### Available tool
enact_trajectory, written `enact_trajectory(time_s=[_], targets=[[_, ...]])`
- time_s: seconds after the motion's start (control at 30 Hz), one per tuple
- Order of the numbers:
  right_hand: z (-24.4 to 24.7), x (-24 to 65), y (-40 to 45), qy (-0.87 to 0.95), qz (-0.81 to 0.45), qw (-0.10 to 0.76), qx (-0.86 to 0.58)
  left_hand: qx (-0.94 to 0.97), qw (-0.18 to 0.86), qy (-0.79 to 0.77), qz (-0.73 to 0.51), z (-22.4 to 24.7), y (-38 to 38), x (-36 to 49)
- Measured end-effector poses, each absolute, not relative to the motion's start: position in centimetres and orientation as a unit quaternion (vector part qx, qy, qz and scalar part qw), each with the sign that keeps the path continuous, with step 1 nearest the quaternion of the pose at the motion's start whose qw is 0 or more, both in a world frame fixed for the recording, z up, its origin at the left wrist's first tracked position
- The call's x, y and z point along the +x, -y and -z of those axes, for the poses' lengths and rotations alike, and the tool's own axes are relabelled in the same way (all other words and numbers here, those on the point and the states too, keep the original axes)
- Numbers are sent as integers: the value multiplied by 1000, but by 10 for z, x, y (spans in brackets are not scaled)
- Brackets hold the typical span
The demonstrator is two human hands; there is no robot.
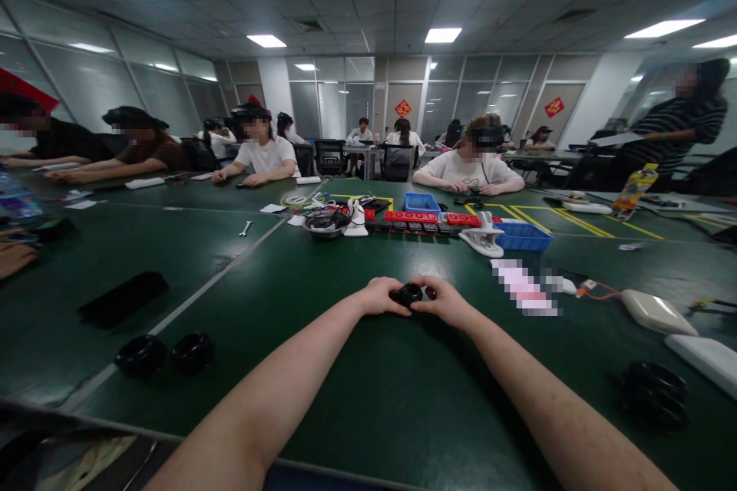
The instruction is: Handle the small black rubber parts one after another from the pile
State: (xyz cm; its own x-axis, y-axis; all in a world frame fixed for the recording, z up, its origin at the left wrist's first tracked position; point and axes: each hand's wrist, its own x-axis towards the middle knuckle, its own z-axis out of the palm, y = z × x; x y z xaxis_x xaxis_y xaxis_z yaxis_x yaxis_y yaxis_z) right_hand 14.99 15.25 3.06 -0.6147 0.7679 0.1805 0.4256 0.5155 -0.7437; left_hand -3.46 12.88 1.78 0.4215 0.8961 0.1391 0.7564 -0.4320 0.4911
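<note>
Two glossy black rings (140,360) sit near each other on the smooth green worktop (362,414). Mid-worktop, the left hand (381,296) grips a shiny, rounded black piece (411,294); the right hand (442,298) pinches its other side. Further right, blurred curved black pieces (656,395) cluster near a flat white slab (705,360).

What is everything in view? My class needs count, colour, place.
held piece: one, black, centre
round pieces: two, black, front left
dark pile: one, black, front right
long object: one, black, left
wrench: one, silver, left
trays: two, blue, beyond held piece
power strip: count unclear, red, centre
bottle: one, yellow, far right
clutter: many, mixed, tabletop
tabletop: one, green, foreground
people: several, mixed clothing, across room
left hand: one, bare, at held piece
right hand: one, bare, at held piece
</note>
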Motion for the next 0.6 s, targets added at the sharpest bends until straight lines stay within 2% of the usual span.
enact_trajectory(time_s=[0.17,0.3,0.6], targets=[[-37,160,-153,831,-427,185,-303,849,218,-456,-159,-25,-122,-37],[-41,163,-149,828,-453,159,-292,836,224,-467,-179,-25,-116,-36],[-34,164,-153,814,-432,202,-331,805,191,-505,-244,-17,-110,-31]])
